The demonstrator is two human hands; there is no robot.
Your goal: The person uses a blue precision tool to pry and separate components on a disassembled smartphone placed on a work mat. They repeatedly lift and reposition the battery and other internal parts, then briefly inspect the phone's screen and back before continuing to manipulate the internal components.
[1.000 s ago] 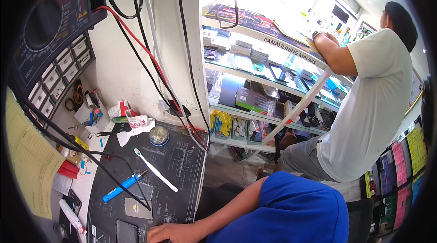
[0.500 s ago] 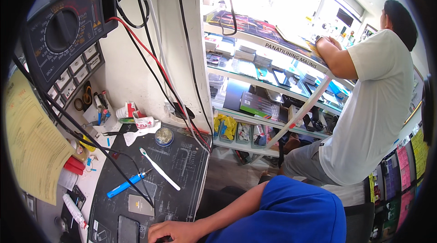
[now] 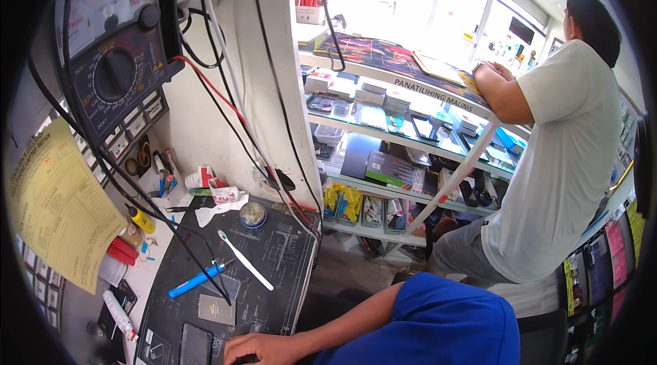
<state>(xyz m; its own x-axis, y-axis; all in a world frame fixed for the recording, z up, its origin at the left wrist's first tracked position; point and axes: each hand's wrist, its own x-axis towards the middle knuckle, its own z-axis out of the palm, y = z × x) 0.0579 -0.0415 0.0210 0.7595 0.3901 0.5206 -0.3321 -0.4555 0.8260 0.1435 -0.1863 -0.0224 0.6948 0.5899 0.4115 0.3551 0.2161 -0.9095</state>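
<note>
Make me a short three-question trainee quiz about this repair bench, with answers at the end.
1. True or false: the white toothbrush lies on the dark work mat.
2. Which lies nearer the mat's left edge? A) the white toothbrush B) the blue-handled tool
3. Fill in: the visible hand, at the mat's near edge, comes from a ___ sleeve.

Key: 1 true; 2 B; 3 blue. It cannot be told which of the person's hands this is, or whether it holds anything. A second person in a white shirt leans on the glass display counter.
</note>
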